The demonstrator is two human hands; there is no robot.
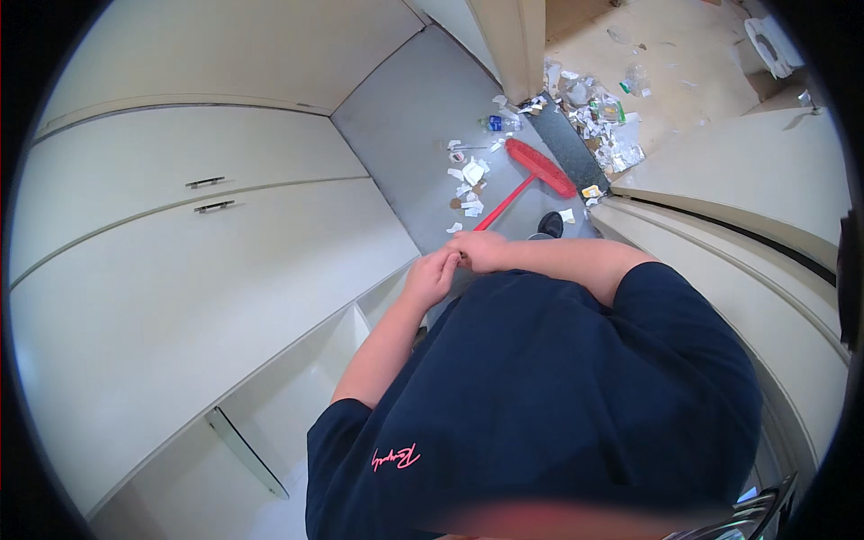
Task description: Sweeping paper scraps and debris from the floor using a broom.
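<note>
A red push broom (pixel 540 167) rests with its bristle head on the grey floor, just short of the dark threshold. Its red handle (pixel 503 204) slants back to my two hands in front of my belly. My right hand (pixel 480 251) is closed around the handle. Close against it, my left hand (pixel 432 275) grips the handle's upper part, which the fingers mostly hide. Scraps of white paper (pixel 474 172) and brown bits lie left of the broom head. A clear plastic bottle with a blue label (pixel 503 123) lies beyond them.
White cabinets with dark handles (pixel 206 183) stand at the left, above an open shelf (pixel 297 378). Past the dark threshold (pixel 565 138), a litter pile (pixel 601 121) covers part of a beige floor. A doorpost (pixel 516 54) and a white door (pixel 742 162) flank the opening. My black shoe (pixel 551 224) shows below.
</note>
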